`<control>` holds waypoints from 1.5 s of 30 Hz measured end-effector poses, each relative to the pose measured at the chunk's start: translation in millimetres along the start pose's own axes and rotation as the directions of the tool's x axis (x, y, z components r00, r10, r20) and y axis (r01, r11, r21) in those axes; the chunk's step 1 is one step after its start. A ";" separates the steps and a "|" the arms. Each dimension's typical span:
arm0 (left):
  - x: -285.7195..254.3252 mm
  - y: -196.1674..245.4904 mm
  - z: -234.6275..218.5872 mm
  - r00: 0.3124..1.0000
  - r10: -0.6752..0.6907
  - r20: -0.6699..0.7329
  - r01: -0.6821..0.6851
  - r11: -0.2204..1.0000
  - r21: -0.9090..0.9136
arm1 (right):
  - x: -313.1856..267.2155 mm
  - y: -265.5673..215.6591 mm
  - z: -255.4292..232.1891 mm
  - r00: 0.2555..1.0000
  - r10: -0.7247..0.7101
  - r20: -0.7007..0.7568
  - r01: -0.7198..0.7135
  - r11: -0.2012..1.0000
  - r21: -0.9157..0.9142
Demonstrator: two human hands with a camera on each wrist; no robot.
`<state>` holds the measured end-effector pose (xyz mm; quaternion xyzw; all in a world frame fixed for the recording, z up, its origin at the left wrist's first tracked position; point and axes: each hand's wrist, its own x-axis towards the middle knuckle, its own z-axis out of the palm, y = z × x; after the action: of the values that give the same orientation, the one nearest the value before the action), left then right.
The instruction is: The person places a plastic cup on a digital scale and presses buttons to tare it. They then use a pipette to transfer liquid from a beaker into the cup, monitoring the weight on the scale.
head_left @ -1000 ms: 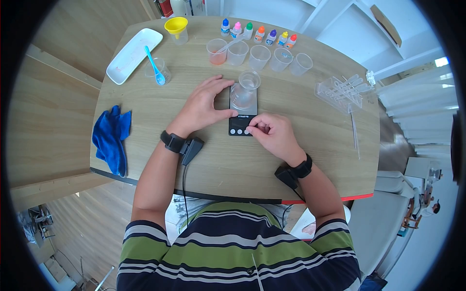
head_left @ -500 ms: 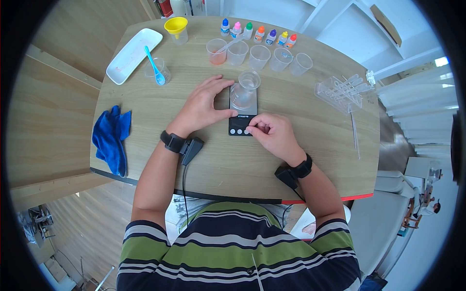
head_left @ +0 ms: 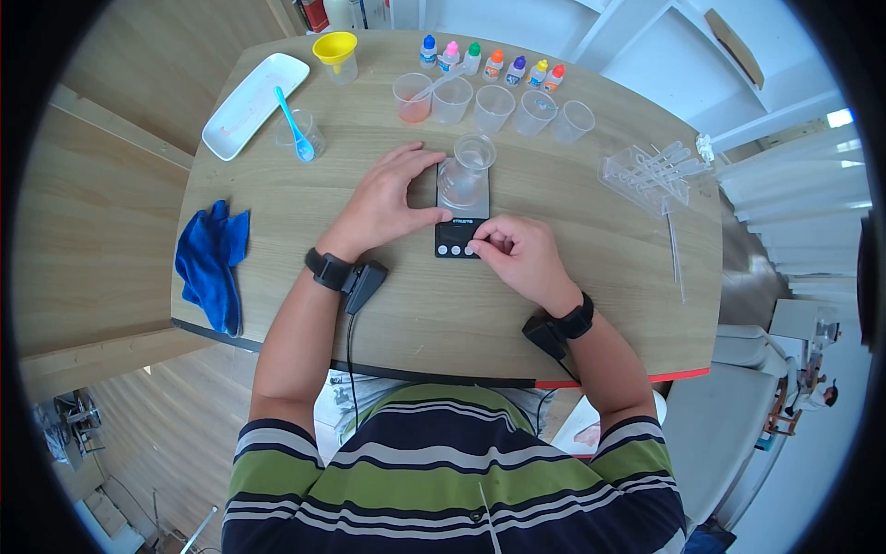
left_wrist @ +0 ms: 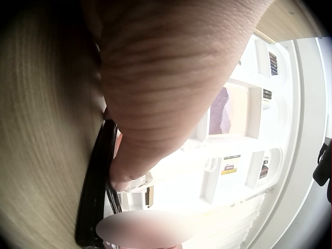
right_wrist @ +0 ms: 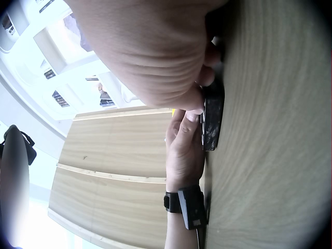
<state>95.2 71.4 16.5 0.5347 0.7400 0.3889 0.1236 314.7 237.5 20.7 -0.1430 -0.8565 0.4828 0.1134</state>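
Observation:
A small black scale (head_left: 456, 236) with a grey plate lies mid-table, and a clear cup (head_left: 463, 186) with a flared rim stands on its plate. The left hand (head_left: 392, 198) rests at the scale's left edge, thumb by the plate's lower corner, fingers spread beside the cup. At the scale's lower right, the right hand (head_left: 522, 254) has its fingers curled, with thumb and index tip at the rightmost round button. In the right wrist view the scale (right_wrist: 212, 119) shows edge-on under the fingertips; the left wrist view shows its dark side (left_wrist: 96, 192) beside the left thumb.
Plastic cups (head_left: 494, 108) stand in a row behind the scale, with dropper bottles (head_left: 494, 66) behind them. At left are a white tray (head_left: 245, 115), a yellow funnel (head_left: 335, 46) in a cup, and a blue cloth (head_left: 214, 263). A clear box (head_left: 637, 185) of stirrers sits right.

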 end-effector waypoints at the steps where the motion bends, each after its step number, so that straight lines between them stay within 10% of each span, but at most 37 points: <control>1: 0.0 0.1 0.3 1.000 -0.001 -0.001 0.001 1.000 0.000 | 0.0 -0.4 -0.1 1.000 0.003 -0.003 -0.003 1.000 0.003; 45: 0.7 0.1 0.0 1.000 -0.005 0.003 0.005 1.000 -0.002 | 0.8 -9.6 1.6 0.999 0.030 -0.033 -0.033 0.994 -0.106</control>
<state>95.0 72.1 16.8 0.5334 0.7406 0.3886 0.1264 312.0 231.8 28.2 -0.1700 -0.8768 0.4357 0.1116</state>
